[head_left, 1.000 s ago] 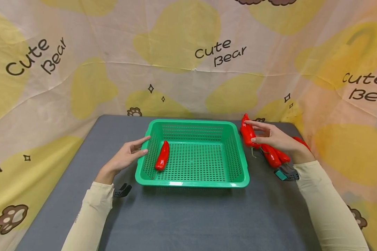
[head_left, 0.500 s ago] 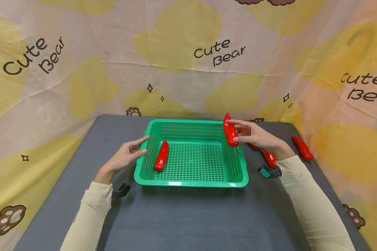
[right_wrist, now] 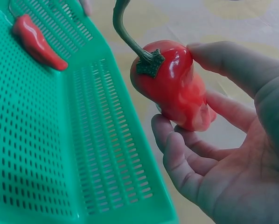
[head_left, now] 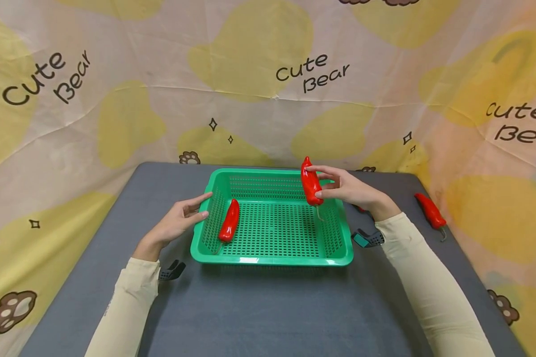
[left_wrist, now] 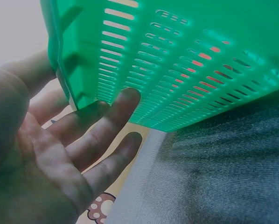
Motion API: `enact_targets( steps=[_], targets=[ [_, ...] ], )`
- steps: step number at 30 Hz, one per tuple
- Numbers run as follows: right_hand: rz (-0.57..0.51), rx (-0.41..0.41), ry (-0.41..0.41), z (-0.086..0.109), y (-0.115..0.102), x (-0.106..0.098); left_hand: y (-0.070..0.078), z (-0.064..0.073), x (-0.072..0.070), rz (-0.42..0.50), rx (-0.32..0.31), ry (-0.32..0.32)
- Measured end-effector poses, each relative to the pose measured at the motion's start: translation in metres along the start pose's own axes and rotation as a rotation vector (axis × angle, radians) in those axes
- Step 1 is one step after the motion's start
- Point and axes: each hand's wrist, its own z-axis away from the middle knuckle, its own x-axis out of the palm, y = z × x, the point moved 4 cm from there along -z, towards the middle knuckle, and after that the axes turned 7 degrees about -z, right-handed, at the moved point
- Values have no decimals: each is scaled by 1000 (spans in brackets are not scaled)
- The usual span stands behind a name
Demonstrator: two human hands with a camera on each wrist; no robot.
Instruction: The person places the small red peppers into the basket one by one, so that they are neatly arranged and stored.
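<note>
My right hand (head_left: 350, 189) pinches a red pepper (head_left: 311, 183) between thumb and fingertips, its green stem hanging down, over the right rim of a green plastic basket (head_left: 272, 261). The right wrist view shows that pepper (right_wrist: 170, 79) close up, outside the basket wall (right_wrist: 114, 140). Another red pepper (head_left: 230, 221) lies inside the basket at its left end. My left hand (head_left: 174, 225) rests its thumb and index finger on the basket's left rim. In the left wrist view its other fingers (left_wrist: 102, 135) stretch out loosely near the perforated outer wall.
One red pepper (head_left: 431, 211) lies by the right edge of the grey table (head_left: 268, 307). A bit of red (head_left: 361, 208) shows beneath my right hand, mostly hidden. Printed cloth (head_left: 250, 99) hangs behind and at both sides.
My right hand has carried the pepper left, from the table right of the basket to above its right rim. The left hand and basket have hardly moved.
</note>
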Motion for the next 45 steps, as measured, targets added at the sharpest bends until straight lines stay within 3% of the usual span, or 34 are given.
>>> enact_targets(
  steps=[6,15,23,45],
  targets=[
    [-19,-14,-13,-9,-3,7,0,0,0,0,-13,2],
    [-60,-53,-110,-21,1,22,-1,0,-1,-9,-21,3],
    [-66,-32,-107,-32,4,34,0,0,-2,-13,-23,5],
    [-63,93,-202,-62,10,78,-1,0,-1,-8,-15,10]
  ],
)
